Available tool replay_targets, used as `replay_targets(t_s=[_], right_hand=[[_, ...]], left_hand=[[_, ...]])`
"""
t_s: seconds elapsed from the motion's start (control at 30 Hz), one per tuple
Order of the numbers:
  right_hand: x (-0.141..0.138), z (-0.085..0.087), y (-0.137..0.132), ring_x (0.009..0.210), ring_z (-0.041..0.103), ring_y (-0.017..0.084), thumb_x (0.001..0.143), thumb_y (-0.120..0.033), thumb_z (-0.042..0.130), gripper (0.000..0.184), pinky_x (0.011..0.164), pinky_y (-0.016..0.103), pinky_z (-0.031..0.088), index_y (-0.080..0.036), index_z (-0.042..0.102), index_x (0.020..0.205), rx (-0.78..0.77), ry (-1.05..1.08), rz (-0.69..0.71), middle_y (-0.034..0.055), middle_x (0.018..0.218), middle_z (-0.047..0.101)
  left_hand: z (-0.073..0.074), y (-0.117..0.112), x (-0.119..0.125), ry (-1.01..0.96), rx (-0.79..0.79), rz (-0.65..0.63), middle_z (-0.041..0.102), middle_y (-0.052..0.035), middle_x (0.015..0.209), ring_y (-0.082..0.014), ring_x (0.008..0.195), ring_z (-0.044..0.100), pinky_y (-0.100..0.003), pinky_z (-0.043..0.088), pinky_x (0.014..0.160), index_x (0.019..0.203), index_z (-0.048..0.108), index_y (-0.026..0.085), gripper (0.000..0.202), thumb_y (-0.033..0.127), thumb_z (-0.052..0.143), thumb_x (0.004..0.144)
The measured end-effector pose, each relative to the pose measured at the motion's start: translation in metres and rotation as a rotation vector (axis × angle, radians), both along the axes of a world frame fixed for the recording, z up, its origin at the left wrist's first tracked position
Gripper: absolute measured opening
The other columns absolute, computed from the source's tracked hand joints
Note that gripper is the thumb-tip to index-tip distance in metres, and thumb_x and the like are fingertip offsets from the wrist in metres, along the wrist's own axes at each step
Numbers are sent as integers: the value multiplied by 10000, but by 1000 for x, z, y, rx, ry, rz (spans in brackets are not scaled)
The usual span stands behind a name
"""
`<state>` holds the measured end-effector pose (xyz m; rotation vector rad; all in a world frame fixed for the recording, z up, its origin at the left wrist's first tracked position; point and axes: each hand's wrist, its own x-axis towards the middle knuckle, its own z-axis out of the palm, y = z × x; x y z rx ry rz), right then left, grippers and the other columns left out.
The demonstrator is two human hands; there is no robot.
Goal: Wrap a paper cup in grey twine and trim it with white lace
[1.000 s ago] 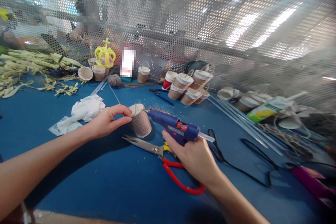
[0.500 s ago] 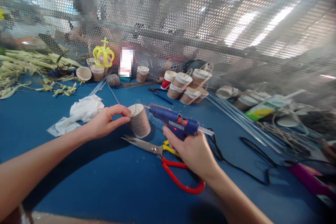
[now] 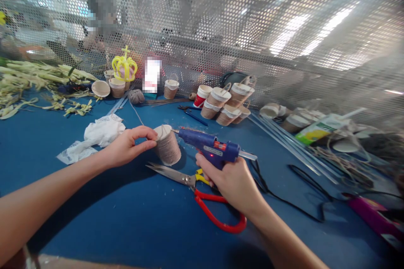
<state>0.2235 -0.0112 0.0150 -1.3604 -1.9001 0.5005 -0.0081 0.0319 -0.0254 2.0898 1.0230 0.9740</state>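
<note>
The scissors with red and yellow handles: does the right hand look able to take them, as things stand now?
Probably not directly: the right hand is full, gripping the blue glue gun. The scissors lie close, their red handle mostly uncovered, so reach itself seems no obstacle.

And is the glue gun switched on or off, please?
On, it appears: a red light glows on the glue gun held in the right hand.
</note>
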Motion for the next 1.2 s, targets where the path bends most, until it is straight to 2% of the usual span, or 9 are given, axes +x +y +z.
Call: replay_targets(t_s=[0.1,0.27,0.37,0.5,0.73,0.97,1.07,1.2], right_hand=[[0,-2,2,521,552,148,754,-280,489,171,539,281,480,-175,567,644,11,31,-4,15,565,601],[-1,1,-2,377,484,116,757,-292,504,238,434,256,441,-187,502,543,-148,40,-21,-37,399,503],[-1,1,-5,349,470,108,754,-302,523,253,392,244,418,-186,490,531,-202,52,-43,-39,388,496],[0,-1,-4,345,459,113,758,-306,525,237,385,253,411,-187,510,554,-156,47,-45,-45,381,487],[0,-3,-6,364,465,124,732,-285,532,160,382,261,403,-179,541,612,-201,62,-32,-39,400,477],[3,-5,0,382,452,108,755,-283,486,208,402,245,398,-195,475,567,-87,31,-14,-35,427,473],[3,-4,2,419,462,111,764,-289,477,193,439,250,416,-194,481,595,-36,22,0,-30,469,485],[3,-5,-2,366,440,103,781,-272,470,214,382,234,386,-178,539,602,-41,-35,4,-34,413,470]], left_hand=[[-1,0,0,-4,8,-4,624,-69,934,-169,894,561,-313,433,823,820,561,164,173,314,475,813],[-1,1,-1,-6,0,-8,617,-80,949,-165,892,559,-307,427,829,837,561,152,177,305,475,816],[0,0,0,-6,-6,-2,617,-79,943,-167,893,558,-300,426,829,829,558,152,175,305,475,814],[0,0,0,-5,0,1,621,-71,937,-168,895,559,-300,428,828,820,554,164,168,311,473,813],[-2,1,-1,1,7,7,624,-67,936,-167,890,562,-302,435,825,814,559,165,162,304,476,808],[-1,1,1,-10,-10,1,621,-72,938,-170,902,557,-301,426,832,820,558,163,162,301,476,808],[-1,0,1,-14,-17,-6,618,-80,943,-172,904,553,-301,421,836,829,557,154,170,300,473,811],[-1,0,1,-9,-15,-4,616,-75,941,-173,906,552,-296,421,833,831,556,154,171,304,475,812]])
